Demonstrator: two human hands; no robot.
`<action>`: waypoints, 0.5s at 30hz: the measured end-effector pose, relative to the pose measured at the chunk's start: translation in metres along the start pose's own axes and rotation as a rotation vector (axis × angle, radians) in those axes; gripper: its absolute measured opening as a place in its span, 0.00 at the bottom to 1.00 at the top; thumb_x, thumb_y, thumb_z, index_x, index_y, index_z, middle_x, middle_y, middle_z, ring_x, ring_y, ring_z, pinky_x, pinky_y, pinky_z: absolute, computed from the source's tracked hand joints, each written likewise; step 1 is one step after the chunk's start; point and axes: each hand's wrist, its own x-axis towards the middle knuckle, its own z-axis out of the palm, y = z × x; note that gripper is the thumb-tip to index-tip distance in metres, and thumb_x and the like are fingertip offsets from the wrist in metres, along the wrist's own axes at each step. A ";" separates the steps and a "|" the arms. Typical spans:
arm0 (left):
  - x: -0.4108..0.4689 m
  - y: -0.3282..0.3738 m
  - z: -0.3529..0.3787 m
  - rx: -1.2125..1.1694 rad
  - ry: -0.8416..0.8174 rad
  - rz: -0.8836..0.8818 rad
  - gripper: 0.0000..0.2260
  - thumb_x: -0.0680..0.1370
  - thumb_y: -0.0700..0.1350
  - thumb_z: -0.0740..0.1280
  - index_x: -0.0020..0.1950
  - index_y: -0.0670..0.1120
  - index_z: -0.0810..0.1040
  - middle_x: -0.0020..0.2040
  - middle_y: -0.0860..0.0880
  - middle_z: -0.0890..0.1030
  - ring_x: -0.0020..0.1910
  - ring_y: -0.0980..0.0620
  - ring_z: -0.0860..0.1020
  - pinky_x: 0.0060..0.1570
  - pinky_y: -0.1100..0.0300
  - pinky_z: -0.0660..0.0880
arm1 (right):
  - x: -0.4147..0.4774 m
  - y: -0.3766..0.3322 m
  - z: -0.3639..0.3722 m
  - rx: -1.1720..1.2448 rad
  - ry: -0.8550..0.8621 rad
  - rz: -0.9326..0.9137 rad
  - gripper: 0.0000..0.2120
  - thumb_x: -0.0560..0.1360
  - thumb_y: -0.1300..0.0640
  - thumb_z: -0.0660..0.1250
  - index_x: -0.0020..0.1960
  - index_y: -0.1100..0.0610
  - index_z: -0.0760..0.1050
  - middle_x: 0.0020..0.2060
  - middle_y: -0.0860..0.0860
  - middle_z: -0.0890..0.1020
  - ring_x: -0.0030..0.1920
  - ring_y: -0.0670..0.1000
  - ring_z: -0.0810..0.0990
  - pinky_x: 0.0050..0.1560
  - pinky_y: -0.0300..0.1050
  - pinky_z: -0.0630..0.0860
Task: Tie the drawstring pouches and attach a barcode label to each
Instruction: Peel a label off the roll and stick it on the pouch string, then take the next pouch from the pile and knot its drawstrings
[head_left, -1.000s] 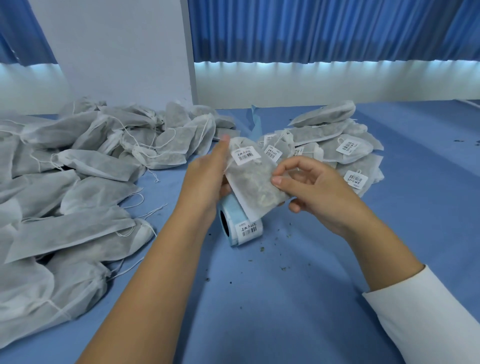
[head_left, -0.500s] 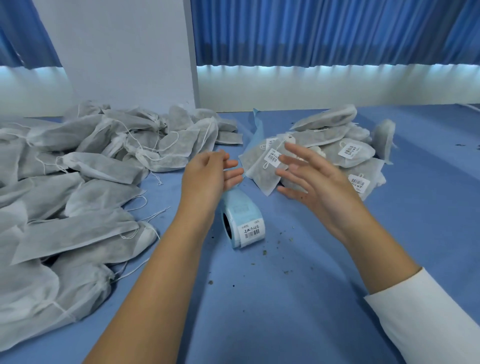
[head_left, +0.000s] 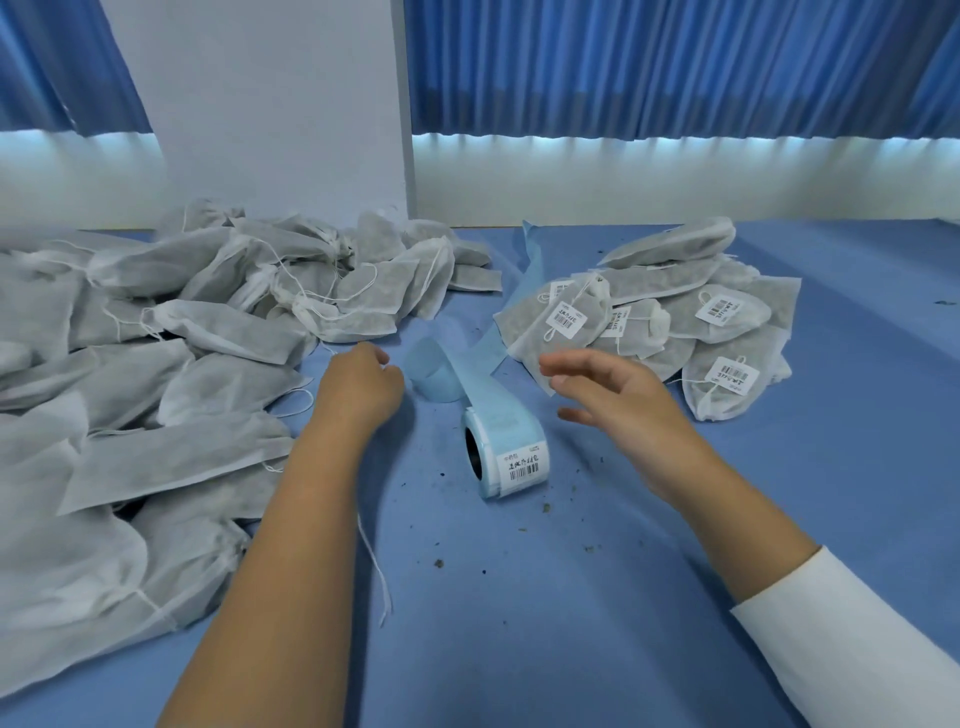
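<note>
A big heap of unlabelled white drawstring pouches (head_left: 171, 374) covers the left of the blue table. A smaller pile of tied pouches with barcode labels (head_left: 727, 322) lies at the right, and the nearest labelled pouch (head_left: 563, 325) rests on that pile's left edge. Between the piles stands the roll of barcode labels (head_left: 506, 452), its blue backing strip (head_left: 467, 364) trailing away from me. My left hand (head_left: 358, 382) hovers at the edge of the unlabelled heap, fingers loosely curled and holding nothing. My right hand (head_left: 613, 395) is spread just below the nearest labelled pouch, not touching it.
A loose white string (head_left: 375, 564) lies on the blue table (head_left: 571, 623) beside my left forearm. Small dark crumbs are scattered around the roll. A white pillar (head_left: 270, 104) and blue curtains stand behind the table.
The labelled pouch held in both hands a second ago now lies on the right pile. My left hand has moved left toward the unlabelled heap, and my right hand has drawn back, empty.
</note>
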 end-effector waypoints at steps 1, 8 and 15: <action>0.003 -0.003 0.000 0.019 -0.021 -0.010 0.18 0.82 0.42 0.58 0.72 0.42 0.71 0.69 0.40 0.74 0.67 0.41 0.72 0.61 0.53 0.69 | 0.002 0.002 0.003 -0.031 0.006 -0.001 0.11 0.78 0.63 0.66 0.52 0.49 0.82 0.49 0.42 0.85 0.50 0.38 0.81 0.55 0.43 0.80; 0.019 -0.014 0.006 0.187 -0.010 0.075 0.16 0.84 0.43 0.56 0.69 0.43 0.74 0.77 0.42 0.62 0.72 0.40 0.64 0.68 0.50 0.65 | 0.010 0.019 0.018 -0.181 -0.015 -0.012 0.12 0.80 0.62 0.62 0.52 0.51 0.83 0.47 0.39 0.83 0.50 0.35 0.79 0.60 0.43 0.76; 0.022 -0.011 0.017 0.328 -0.073 0.103 0.14 0.84 0.45 0.50 0.61 0.45 0.73 0.82 0.51 0.49 0.72 0.39 0.60 0.61 0.45 0.66 | 0.014 0.028 0.019 -0.269 -0.044 -0.005 0.14 0.81 0.62 0.58 0.56 0.53 0.82 0.51 0.44 0.84 0.53 0.39 0.80 0.60 0.41 0.74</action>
